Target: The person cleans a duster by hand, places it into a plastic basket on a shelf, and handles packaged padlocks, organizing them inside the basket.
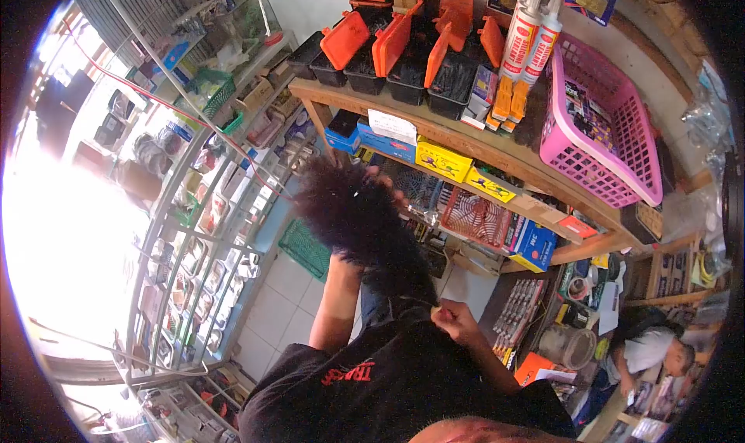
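A black, fluffy feather duster (357, 218) lies slantwise in front of my chest, its bushy end toward the shelf. My right hand (458, 320) is closed around its pale handle end, close to my black shirt. From below, my left forearm passes behind the feathers. Some fingers of my left hand (384, 185) show curled at the far side of the bushy end; the palm is hidden by the feathers.
A wooden shelf (497, 152) ahead carries black bins with orange lids (392, 43), sealant tubes (531, 43) and a pink basket (605, 171). Glass display shelving (194, 264) stands left. A green basket (306, 249) is by the tiled floor. Another person (652, 354) is at lower right.
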Demonstrator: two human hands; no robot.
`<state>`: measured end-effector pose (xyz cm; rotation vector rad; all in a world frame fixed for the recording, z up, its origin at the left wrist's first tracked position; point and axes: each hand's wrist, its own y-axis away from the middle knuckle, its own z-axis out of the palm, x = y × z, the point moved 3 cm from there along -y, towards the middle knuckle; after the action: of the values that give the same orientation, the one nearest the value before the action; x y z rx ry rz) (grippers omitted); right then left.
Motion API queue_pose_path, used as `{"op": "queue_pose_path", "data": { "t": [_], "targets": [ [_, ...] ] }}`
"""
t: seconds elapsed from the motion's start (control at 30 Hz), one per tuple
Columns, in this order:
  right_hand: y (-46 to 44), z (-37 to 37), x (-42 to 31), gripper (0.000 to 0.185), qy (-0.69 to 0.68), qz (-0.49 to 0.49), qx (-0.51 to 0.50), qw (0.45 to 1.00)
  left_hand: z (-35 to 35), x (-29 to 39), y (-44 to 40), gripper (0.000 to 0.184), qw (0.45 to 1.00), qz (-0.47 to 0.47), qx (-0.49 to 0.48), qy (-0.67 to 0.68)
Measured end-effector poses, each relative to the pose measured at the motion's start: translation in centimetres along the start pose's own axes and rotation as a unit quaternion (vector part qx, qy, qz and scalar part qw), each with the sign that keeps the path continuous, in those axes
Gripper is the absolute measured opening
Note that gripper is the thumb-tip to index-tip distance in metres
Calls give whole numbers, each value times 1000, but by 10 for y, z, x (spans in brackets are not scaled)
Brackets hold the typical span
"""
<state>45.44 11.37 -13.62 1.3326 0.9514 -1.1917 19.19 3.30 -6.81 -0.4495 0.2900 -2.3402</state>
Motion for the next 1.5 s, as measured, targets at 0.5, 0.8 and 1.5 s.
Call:
{"op": "queue_pose_path", "data": {
  "t": [0.5, 0.8, 1.5],
  "targets": [
    [6, -14, 18, 20, -42, 64, 4, 997, 45, 20, -6, 57, 959, 89, 248, -102],
    [8, -14, 9, 25, -65, 30, -62, 996, 28, 15, -5, 57, 948, 54, 142, 281],
    [11, -21, -10, 34, -126, 67, -69, 987, 38, 20, -8, 57, 979, 55, 181, -70]
  ]
}}
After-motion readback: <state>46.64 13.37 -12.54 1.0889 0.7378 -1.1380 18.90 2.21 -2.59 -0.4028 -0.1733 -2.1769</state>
